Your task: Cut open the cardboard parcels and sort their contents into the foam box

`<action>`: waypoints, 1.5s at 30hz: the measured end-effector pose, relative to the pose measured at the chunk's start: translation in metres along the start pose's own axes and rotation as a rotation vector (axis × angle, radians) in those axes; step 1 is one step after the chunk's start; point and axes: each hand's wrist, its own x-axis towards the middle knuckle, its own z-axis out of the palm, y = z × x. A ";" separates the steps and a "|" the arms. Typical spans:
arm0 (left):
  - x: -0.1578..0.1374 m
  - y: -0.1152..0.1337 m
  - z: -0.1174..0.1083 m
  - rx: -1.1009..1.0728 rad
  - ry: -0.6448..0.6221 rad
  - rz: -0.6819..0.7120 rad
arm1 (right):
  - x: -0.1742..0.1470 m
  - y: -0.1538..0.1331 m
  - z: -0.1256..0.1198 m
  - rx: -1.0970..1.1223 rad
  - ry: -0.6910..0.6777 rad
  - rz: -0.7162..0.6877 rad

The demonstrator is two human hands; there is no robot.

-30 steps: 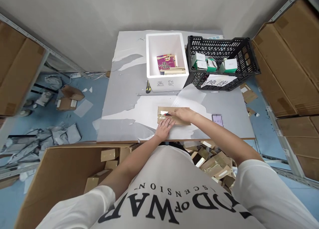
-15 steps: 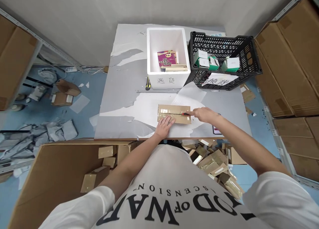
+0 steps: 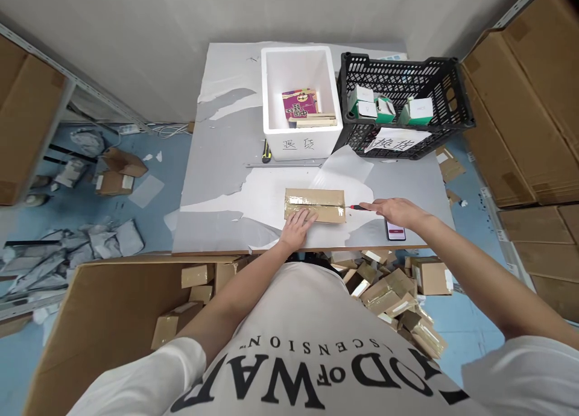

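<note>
A small taped cardboard box (image 3: 323,198) lies flat on the table, a dark lengthwise slit running along its top seam. My left hand (image 3: 297,228) rests on its near left part, fingers stretched out and pressed to the cardboard. To the right of the box, my right hand (image 3: 398,212) is closed around a slim knife (image 3: 358,207) with a red and black handle. The thin tip points left at the box's right end; whether it touches is too fine to tell. Below the right hand lies a phone (image 3: 395,231) with its screen lit.
A white foam box (image 3: 298,144) with books stands behind, beside a black crate (image 3: 407,126) holding green-and-white cartons. A yellow-black utility knife (image 3: 266,151) and a metal ruler (image 3: 283,165) lie before the foam box. Small parcels (image 3: 393,292) pile below the table; a large carton (image 3: 113,307) stands lower left.
My right hand has drawn the knife rightward along the seam, off the top to beyond the box's right end. The phone now shows more fully. My left hand stays on the box.
</note>
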 end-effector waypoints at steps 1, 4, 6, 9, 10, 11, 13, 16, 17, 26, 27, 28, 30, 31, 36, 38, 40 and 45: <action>0.000 0.000 0.000 -0.001 0.001 0.000 | -0.003 0.002 -0.001 -0.009 -0.022 -0.013; 0.001 0.000 -0.003 0.001 0.008 -0.009 | -0.016 0.005 -0.005 -0.005 -0.067 -0.039; 0.003 0.000 -0.006 0.004 0.012 -0.008 | -0.029 0.007 -0.002 0.073 -0.001 -0.027; 0.006 -0.001 -0.014 -0.001 0.016 0.016 | -0.046 0.004 0.021 0.354 0.176 0.067; 0.007 -0.002 -0.017 -0.006 0.020 0.021 | -0.049 0.001 0.033 0.486 0.229 0.130; 0.009 -0.003 -0.020 -0.013 0.025 0.021 | -0.052 -0.003 0.047 0.627 0.268 0.206; 0.015 -0.005 -0.026 -0.020 0.041 0.006 | -0.051 -0.016 0.077 0.916 0.322 0.372; 0.029 -0.015 -0.035 0.000 0.067 -0.037 | -0.038 -0.042 0.114 1.296 0.408 0.501; 0.035 -0.019 -0.037 0.016 0.073 -0.051 | -0.032 -0.050 0.121 1.401 0.440 0.515; 0.061 -0.044 -0.038 0.016 -0.036 -0.091 | 0.004 -0.082 0.126 1.750 0.547 0.524; 0.059 -0.043 -0.037 -0.005 -0.036 -0.095 | 0.005 -0.082 0.126 1.754 0.543 0.519; 0.058 -0.043 -0.035 -0.026 -0.030 -0.101 | 0.006 -0.082 0.126 1.759 0.536 0.510; 0.056 -0.042 -0.033 -0.072 -0.012 -0.114 | 0.006 -0.083 0.126 1.768 0.523 0.486; 0.056 -0.042 -0.032 -0.096 -0.003 -0.118 | 0.006 -0.083 0.127 1.773 0.518 0.472; 0.057 -0.046 -0.030 -0.221 0.051 -0.097 | -0.001 -0.078 0.126 1.752 0.467 0.425; 0.057 -0.048 -0.029 -0.260 0.075 -0.078 | -0.005 -0.073 0.125 1.711 0.428 0.421; 0.058 -0.049 -0.029 -0.286 0.084 -0.064 | -0.009 -0.069 0.124 1.670 0.380 0.416; 0.057 -0.050 -0.026 -0.299 0.084 -0.052 | -0.019 -0.064 0.129 1.635 0.299 0.415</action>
